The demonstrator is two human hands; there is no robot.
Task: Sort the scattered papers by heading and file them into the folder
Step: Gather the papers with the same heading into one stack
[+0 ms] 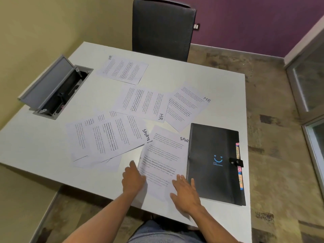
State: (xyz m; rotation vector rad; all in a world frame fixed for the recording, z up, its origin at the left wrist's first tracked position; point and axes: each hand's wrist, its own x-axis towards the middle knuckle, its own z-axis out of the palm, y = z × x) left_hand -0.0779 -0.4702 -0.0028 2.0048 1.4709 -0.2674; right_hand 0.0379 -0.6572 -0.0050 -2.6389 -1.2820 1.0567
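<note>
The black folder (214,163) lies closed on the table (201,72). Just left of it, the SPORTS sheet (164,162) lies under both hands: right hand (186,193) spread flat, left hand (133,178) pressing its edge, fingers loosely bent.

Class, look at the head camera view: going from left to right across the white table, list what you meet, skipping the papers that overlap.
Open grey metal cable box → left hand → right hand → closed black plastic folder with coloured tabs.
</note>
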